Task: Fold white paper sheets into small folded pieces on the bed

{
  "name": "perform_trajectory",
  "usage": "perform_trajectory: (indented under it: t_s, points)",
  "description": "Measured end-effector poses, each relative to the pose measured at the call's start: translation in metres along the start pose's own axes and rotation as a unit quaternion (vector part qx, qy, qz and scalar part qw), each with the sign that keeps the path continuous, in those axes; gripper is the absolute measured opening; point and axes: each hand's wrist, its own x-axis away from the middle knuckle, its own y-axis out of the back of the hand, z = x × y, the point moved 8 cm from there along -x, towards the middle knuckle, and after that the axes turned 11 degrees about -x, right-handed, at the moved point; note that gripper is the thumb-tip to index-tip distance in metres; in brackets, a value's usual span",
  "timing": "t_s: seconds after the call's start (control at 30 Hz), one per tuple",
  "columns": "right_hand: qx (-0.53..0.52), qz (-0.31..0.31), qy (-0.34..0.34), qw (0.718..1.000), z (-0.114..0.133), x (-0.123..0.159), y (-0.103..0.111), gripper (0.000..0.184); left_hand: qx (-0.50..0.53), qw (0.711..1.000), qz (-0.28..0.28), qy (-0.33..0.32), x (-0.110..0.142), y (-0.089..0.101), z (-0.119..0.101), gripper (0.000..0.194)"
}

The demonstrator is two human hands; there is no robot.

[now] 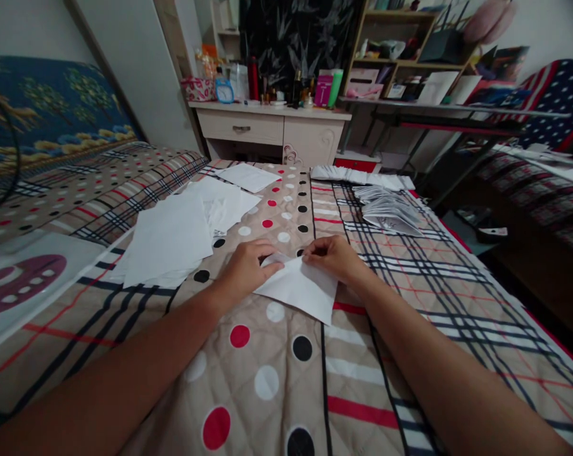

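A white sheet of paper [302, 291], partly folded at its far edge, lies on the bed between my hands. My left hand [248, 267] grips its left far corner, thumb on top and fingers behind the raised flap. At the far right edge, my right hand [334, 256] pinches the same sheet between thumb and fingertips. Beyond my left hand spreads a loose pile of white sheets [170, 237]. Farther off to the right sits a fanned stack of folded papers [385, 209], with a long row of folded white papers [359, 176] behind it.
A patterned quilt [267, 380] covers the bed. At the left lies a clear plastic bag [91, 253] with a purple print. A white dresser [262, 130] holding bottles and a blue clock [224, 90] stands beyond the bed, with a shelved desk [400, 63] to its right.
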Motion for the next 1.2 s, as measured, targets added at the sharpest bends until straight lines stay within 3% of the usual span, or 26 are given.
perform_trajectory:
  t_s: [0.23,0.57,0.97,1.2]
  points:
    - [0.029,-0.003,0.016,0.999,0.001,0.001,0.002,0.005,-0.053,0.990,0.018,-0.131,0.009,-0.002,-0.021,0.021]
    - [0.074,0.005,0.000,0.997,0.000,0.001,0.002,0.009,-0.148,0.953,0.023,-0.263,0.022,-0.002,-0.045,0.019]
    - [0.108,0.013,-0.009,0.994,0.000,0.000,0.000,0.011,-0.223,0.913,0.071,-0.335,0.029,-0.007,-0.061,0.021]
    - [0.111,0.009,-0.004,0.994,0.000,0.000,0.000,0.011,-0.226,0.914,0.137,-0.307,0.030,-0.007,-0.066,0.020]
